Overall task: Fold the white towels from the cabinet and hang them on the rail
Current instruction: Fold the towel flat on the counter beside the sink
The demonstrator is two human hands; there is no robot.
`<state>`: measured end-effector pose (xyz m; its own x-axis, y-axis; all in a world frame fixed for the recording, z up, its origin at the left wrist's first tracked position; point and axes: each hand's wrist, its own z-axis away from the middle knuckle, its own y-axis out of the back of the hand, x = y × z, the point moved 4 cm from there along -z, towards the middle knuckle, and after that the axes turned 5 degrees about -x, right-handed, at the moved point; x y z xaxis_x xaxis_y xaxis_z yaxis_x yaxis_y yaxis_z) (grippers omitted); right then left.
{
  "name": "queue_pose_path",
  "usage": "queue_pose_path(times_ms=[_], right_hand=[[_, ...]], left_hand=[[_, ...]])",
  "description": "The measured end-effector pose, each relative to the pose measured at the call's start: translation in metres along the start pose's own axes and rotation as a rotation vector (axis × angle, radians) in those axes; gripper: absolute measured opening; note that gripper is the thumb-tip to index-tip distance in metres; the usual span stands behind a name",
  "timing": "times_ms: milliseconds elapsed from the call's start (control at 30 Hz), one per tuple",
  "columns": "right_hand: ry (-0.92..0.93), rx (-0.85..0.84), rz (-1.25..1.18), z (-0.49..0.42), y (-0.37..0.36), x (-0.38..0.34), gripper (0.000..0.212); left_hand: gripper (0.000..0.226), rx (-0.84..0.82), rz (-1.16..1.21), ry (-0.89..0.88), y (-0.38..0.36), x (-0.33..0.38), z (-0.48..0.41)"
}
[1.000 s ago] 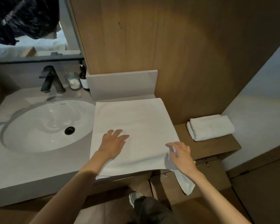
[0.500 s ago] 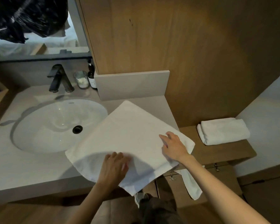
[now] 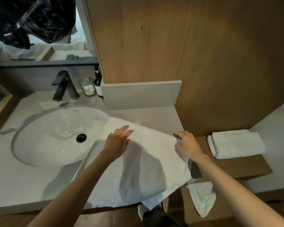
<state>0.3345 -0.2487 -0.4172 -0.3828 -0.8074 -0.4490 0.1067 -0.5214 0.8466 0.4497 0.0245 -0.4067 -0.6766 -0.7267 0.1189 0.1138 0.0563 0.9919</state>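
Towel (image 3: 138,169) lies flat on counter (image 3: 31,177), 3 o'clock of sink (image 3: 56,136), looks partly folded. Left hand (image 3: 116,143) lies flat on it, fingers straight; right hand (image 3: 188,145) pinches its 3 o'clock edge. Further folds and hanging not yet done.

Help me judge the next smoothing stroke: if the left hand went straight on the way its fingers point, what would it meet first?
The left hand, fingers pointing away and slightly right, would cross the towel at its far edge and bare counter, then probably hit the grey upstand; depth is unclear.
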Motion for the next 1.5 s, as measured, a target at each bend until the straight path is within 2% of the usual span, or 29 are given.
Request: queue_pose_path(times_ms=[67, 133, 267, 400, 533, 600, 700, 800, 900, 1000, 1067, 1167, 1333, 1500], right_hand=[[-0.069, -0.038, 0.037, -0.005, 0.001, 0.011, 0.045], [-0.113, -0.071, 0.041, -0.009, 0.002, 0.019, 0.044], [-0.192, -0.177, 0.022, -0.01, 0.008, 0.031, 0.04], [-0.25, -0.323, 0.06, -0.008, 0.011, 0.037, 0.036], [-0.297, -0.412, 0.094, -0.004, 0.014, 0.032, 0.058], [-0.278, -0.406, 0.086, -0.002, 0.018, 0.031, 0.048], [-0.215, -0.288, 0.018, 0.003, 0.035, 0.03, 0.004], [-0.144, -0.099, -0.045, 0.008, 0.066, 0.018, 0.02], [-0.076, 0.141, -0.198, 0.022, 0.112, -0.013, 0.021], [0.016, 0.345, -0.417, 0.032, 0.158, -0.045, 0.013], [0.064, 0.449, -0.553, 0.036, 0.19, -0.064, 0.018], [0.177, 0.56, -0.624, 0.045, 0.235, -0.095, 0.017], [0.252, 0.685, -0.606, 0.062, 0.271, -0.116, 0.013], [0.21, 0.685, -0.569, 0.076, 0.247, -0.094, 0.011]], left_hand=[[0.056, -0.046, -0.01, -0.004, 0.003, -0.011, -0.025], [0.057, -0.041, -0.018, 0.001, 0.001, -0.02, -0.045], [0.058, -0.248, -0.075, 0.033, -0.013, -0.043, -0.072], [0.051, -0.284, 0.037, 0.038, -0.016, -0.058, -0.086], [0.034, -0.266, 0.093, 0.088, -0.008, -0.064, -0.085], [0.025, -0.23, 0.056, 0.089, -0.004, -0.07, -0.08], [0.02, -0.201, 0.043, 0.129, 0.016, -0.073, -0.07], [0.02, -0.052, 0.049, 0.171, 0.055, -0.075, -0.062], [0.02, 0.151, 0.06, 0.209, 0.11, -0.073, -0.048], [0.015, 0.339, 0.131, 0.228, 0.171, -0.062, -0.03], [0.016, 0.445, 0.183, 0.226, 0.212, -0.053, -0.017], [0.024, 0.581, 0.213, 0.227, 0.263, -0.045, 0.001], [0.02, 0.729, 0.214, 0.135, 0.307, -0.033, 0.025], [0.024, 0.697, 0.322, 0.067, 0.287, -0.027, 0.044]])
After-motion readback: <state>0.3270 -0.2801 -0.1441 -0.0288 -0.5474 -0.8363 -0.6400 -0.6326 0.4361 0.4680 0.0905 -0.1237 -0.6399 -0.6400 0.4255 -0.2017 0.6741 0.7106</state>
